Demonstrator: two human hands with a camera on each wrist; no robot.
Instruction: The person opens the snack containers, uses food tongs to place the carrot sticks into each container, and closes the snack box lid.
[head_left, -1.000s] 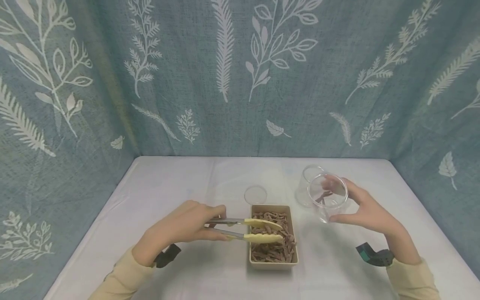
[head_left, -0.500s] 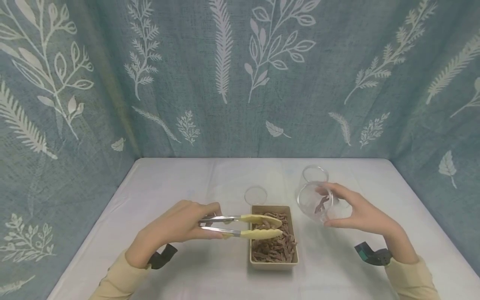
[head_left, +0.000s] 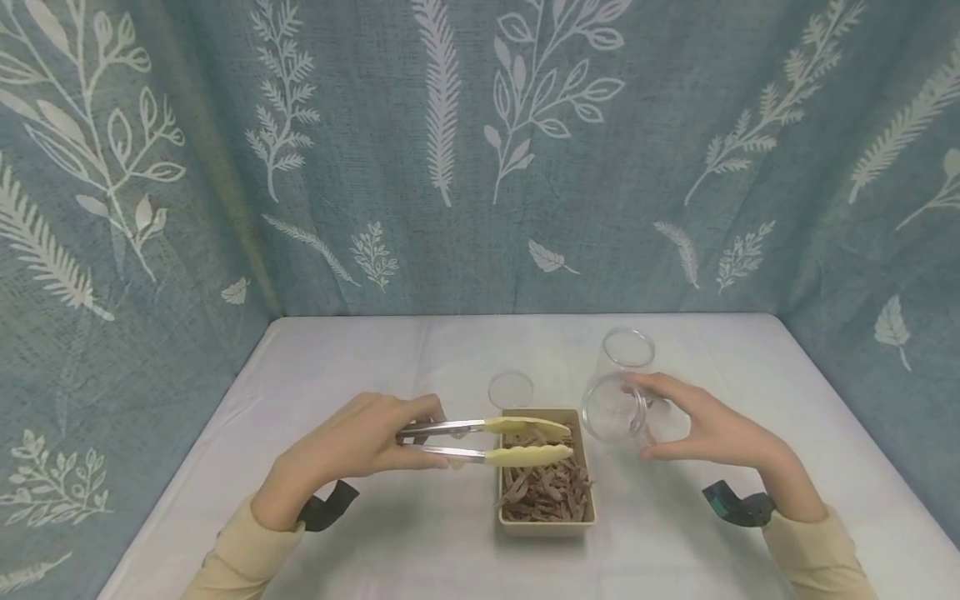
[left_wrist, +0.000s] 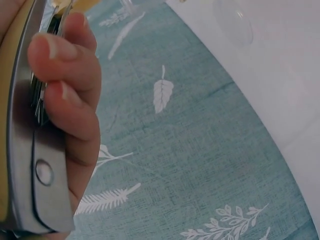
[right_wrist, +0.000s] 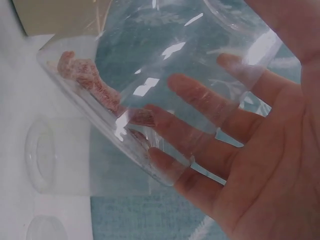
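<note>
My left hand (head_left: 367,437) grips metal tongs (head_left: 525,456) with scalloped yellow tips. The tips stand apart, overlapping the far half of a beige rectangular box (head_left: 547,529) in the head view. Brown dried strips (head_left: 551,493) fill that box. In the left wrist view, curled fingers (left_wrist: 75,100) lie along the tongs' metal handle (left_wrist: 25,150). My right hand (head_left: 701,425) holds a clear jar (head_left: 611,408), tipped with its mouth toward the box. Through the jar's wall the right wrist view shows reddish-brown strips (right_wrist: 90,82) inside, near the fingers (right_wrist: 200,100).
Behind the held jar stands a second clear jar (head_left: 628,346). A clear round lid (head_left: 511,390) lies just beyond the box on the white tabletop (head_left: 360,358). Blue-green patterned curtains (head_left: 465,250) rise at the back and sides.
The right hand has moved the jar left toward the box and tipped it further. The left hand has raised the tongs slightly toward the box's far end; their tips stay apart.
</note>
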